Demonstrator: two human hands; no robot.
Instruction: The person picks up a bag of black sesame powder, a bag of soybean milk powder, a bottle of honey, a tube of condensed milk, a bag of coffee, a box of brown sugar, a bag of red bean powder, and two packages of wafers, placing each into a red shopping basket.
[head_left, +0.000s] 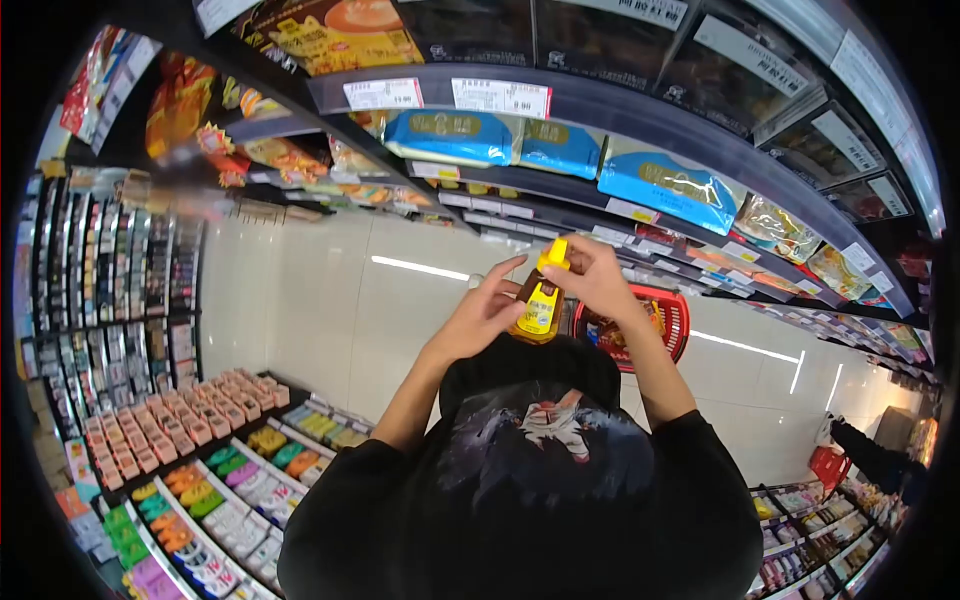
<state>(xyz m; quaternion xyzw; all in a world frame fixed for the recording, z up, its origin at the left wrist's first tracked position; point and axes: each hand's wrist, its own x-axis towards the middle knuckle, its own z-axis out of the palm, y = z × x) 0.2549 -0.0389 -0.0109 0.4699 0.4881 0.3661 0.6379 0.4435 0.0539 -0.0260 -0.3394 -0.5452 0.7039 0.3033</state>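
A brown bottle (540, 307) with a yellow label and a yellow pointed cap is held upright in front of my chest. My left hand (485, 312) is at its left side, fingers curved round the lower part. With its fingers closed, my right hand (592, 275) grips the bottle near the cap from the right. Just below my right forearm, a red shopping basket (680, 325) with packaged goods inside shows at my right side.
Ahead runs a shelf (600, 115) with blue packages (665, 185), boxes and price tags. Pink items (185, 425) and colourful packs fill the display at lower left. Further racks (110, 260) stand at far left. At far right is another person in dark clothes (870, 455) beside a red basket.
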